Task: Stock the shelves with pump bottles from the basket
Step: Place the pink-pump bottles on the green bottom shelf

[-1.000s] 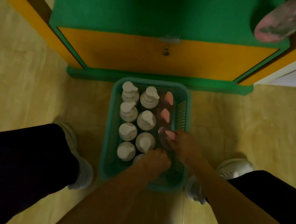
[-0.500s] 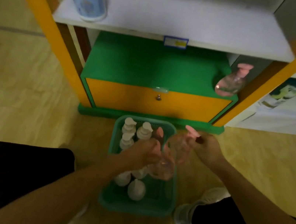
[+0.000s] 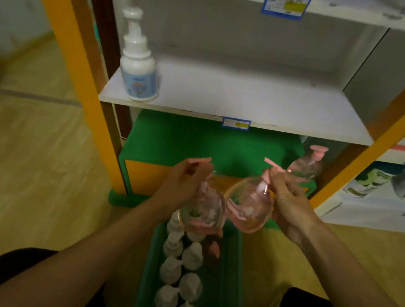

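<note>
My left hand point(image 3: 183, 182) grips the neck of a clear pink pump bottle point(image 3: 204, 213), which hangs above the green basket point(image 3: 231, 285) on the floor. My right hand point(image 3: 287, 196) grips the neck of a second pink pump bottle point(image 3: 248, 208), tilted, just in front of the green bottom shelf point(image 3: 197, 147). Several white pump bottles point(image 3: 172, 270) and one pink one point(image 3: 214, 249) stand in the basket. A third pink bottle point(image 3: 305, 165) stands at the right end of the green shelf. One white pump bottle point(image 3: 138, 68) stands at the left of the white middle shelf point(image 3: 257, 101).
Orange uprights point(image 3: 64, 33) frame the shelf unit on both sides. A white shelf edge with a blue price label point(image 3: 286, 2) runs above. Boxed goods point(image 3: 392, 188) sit in the neighbouring unit at right. My knees flank the basket on the yellowish floor point(image 3: 22, 164).
Both hands have lifted a pink bottle each out of the basket and raised them toward the green shelf. The view has tilted up, showing the white middle shelf.
</note>
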